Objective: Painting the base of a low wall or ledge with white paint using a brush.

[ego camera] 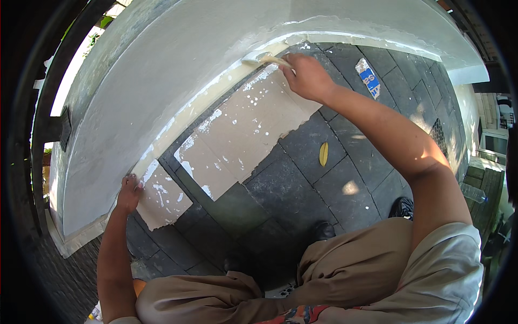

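Note:
My right hand (305,76) grips the handle of a paintbrush (263,58), its bristles against the foot of the curved white wall (162,77). White paint marks the cream tape-like strip (194,111) along the wall's base. Under the brush and along the strip lies a flat cardboard sheet (259,129) spattered with white paint. My left hand (129,194) is at the wall's lower edge beside a smaller spattered piece of cardboard (164,198); whether its fingers hold anything cannot be made out.
Dark stone tiles (295,170) pave the ground. A yellow leaf (323,154) and a torn blue-and-white printed scrap (368,79) lie on them. A clear plastic bottle (473,192) is at the right beside green wooden boards (477,178). A dark metal frame (38,133) stands at the left.

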Motion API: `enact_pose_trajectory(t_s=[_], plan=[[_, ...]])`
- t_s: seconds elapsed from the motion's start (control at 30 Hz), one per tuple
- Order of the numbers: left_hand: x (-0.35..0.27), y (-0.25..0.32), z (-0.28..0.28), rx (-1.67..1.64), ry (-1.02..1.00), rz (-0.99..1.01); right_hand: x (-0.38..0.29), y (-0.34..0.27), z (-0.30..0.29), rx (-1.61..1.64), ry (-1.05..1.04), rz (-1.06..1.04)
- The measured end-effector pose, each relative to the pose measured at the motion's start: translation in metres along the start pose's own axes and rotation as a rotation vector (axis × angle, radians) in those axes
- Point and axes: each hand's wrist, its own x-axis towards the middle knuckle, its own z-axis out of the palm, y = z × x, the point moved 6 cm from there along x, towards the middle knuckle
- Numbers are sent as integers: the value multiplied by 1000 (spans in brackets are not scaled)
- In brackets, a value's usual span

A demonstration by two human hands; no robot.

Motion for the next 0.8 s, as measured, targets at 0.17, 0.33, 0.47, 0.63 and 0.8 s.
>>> enact_pose_trajectory(t_s=[0.17,0.33,0.47,0.63,0.8], plan=[[0,-7,4,3,2,-19,11,3,-14,-29,-40,-3],[-1,-7,6,26,-7,-32,10,22,-38,-98,20,19],[-1,-4,3,11,-27,-39,12,32,-39,-164,46,36],[-1,0,1,21,-24,-2,21,35,-22,-206,2,50],[-2,0,2,19,15,21,28,32,-12,-167,12,49]])
